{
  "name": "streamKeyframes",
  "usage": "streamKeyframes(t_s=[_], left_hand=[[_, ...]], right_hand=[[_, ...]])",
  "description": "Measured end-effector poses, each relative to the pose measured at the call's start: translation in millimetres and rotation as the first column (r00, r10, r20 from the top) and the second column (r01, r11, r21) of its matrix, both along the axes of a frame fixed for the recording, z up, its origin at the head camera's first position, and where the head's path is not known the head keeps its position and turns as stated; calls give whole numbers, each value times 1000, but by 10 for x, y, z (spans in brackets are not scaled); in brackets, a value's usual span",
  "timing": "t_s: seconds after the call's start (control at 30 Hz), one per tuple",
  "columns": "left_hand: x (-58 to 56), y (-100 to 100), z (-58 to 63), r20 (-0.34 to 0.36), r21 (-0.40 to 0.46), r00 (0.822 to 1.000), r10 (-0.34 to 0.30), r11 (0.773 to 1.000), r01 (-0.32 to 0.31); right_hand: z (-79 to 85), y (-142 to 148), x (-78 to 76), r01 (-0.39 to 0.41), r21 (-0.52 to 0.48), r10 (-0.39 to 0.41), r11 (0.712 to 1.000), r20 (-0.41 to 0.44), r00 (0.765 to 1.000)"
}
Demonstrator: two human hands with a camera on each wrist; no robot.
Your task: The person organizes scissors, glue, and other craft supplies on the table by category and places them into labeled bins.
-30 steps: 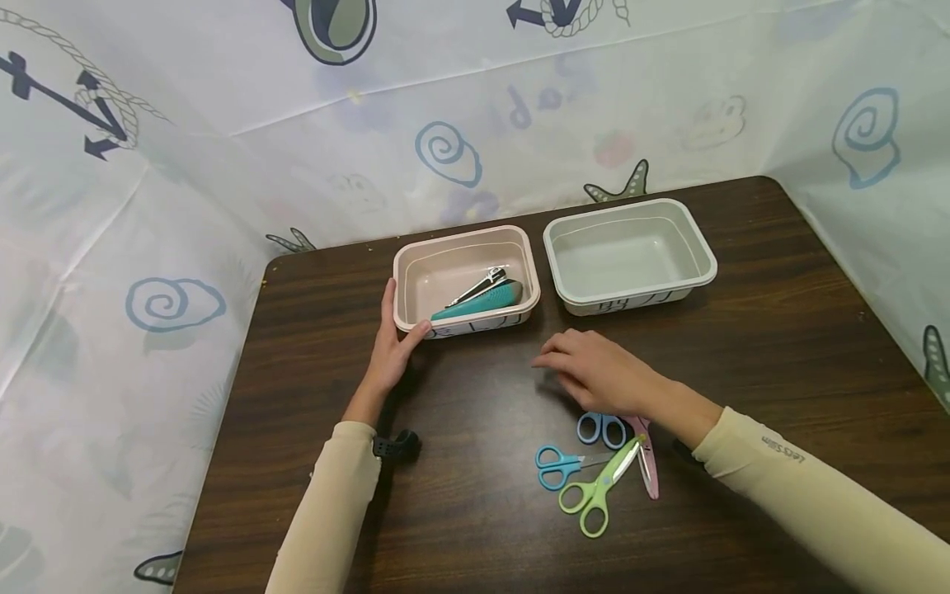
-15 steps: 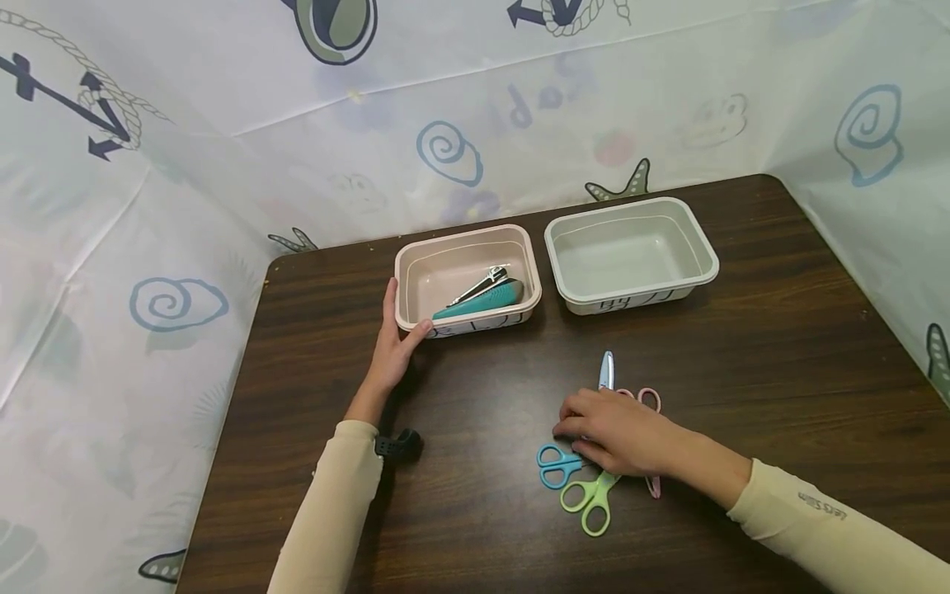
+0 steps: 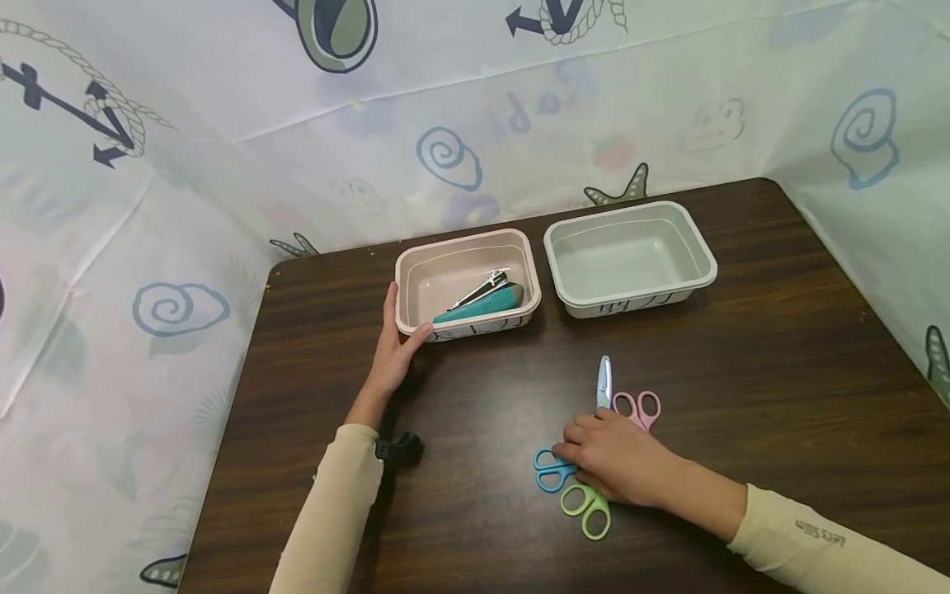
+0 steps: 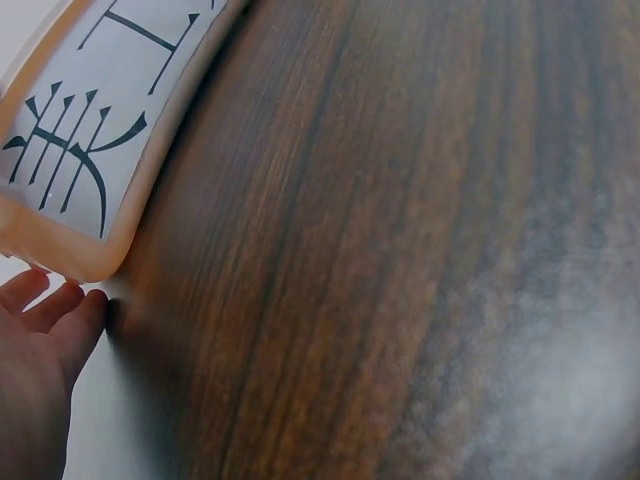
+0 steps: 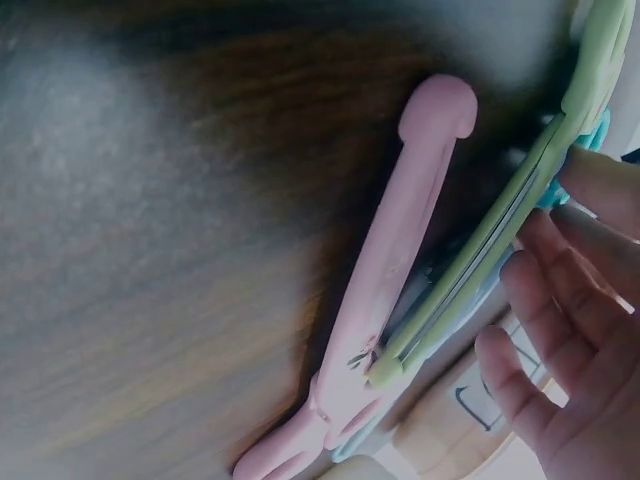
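Observation:
My left hand (image 3: 389, 359) rests at the left front corner of a pink plastic box (image 3: 463, 238), thumb at the front rim and fingers along the side. In that box lie a teal-handled cutter (image 3: 478, 305) and nail clippers (image 3: 482, 289). On the table, my right hand (image 3: 627, 458) reaches down among several scissors, its fingers loosely bent. Its fingertips are right at the blue scissors (image 3: 551, 472) and green scissors (image 5: 480, 260); I cannot tell whether they pinch one. Pink scissors (image 5: 395, 245) and light-blue scissors (image 3: 604, 384) lie partly under the hand.
A grey-green plastic box (image 3: 623, 256) stands right of the pink one at the back of the dark wooden table (image 3: 779, 371). Printed cloth (image 3: 297, 165) hangs behind and at both sides. A label (image 4: 80, 130) with black characters is on the pink box's front.
My right hand has come back toward me, from in front of the boxes down onto the scissors. The blue scissors have shifted slightly left. My left hand has stayed at the pink box.

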State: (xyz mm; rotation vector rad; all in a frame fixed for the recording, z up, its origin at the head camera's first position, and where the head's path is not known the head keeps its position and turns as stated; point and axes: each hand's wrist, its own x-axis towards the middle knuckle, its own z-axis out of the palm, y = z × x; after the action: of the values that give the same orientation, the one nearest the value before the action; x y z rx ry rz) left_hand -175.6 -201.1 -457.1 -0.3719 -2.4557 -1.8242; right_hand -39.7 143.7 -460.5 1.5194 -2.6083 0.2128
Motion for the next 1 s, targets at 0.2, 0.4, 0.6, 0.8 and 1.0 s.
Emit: streamKeyframes(t_s=[0.2, 0.4, 0.6, 0.8, 1.0], left_hand=[[-2, 6, 7, 1, -2, 1000, -5, 1000, 5], [-121, -82, -257, -28, -10, 999, 19, 1000, -20], [-132, -94, -292, -36, -4, 999, 19, 1000, -19], [-58, -55, -136, -6, 2, 1000, 0, 1000, 0], [12, 1, 5, 1, -3, 1000, -7, 1000, 7]], right_hand=[[-9, -8, 17, 14, -7, -14, 1000, -9, 1000], [-37, -26, 32, -3, -88, 1, 996, -21, 1000], [0, -85, 53, -19, -174, 25, 985, 31, 999], [102, -97, 27, 25, -324, 16, 946, 123, 992], [247, -41, -152, 39, -401, 9, 915, 117, 993]])
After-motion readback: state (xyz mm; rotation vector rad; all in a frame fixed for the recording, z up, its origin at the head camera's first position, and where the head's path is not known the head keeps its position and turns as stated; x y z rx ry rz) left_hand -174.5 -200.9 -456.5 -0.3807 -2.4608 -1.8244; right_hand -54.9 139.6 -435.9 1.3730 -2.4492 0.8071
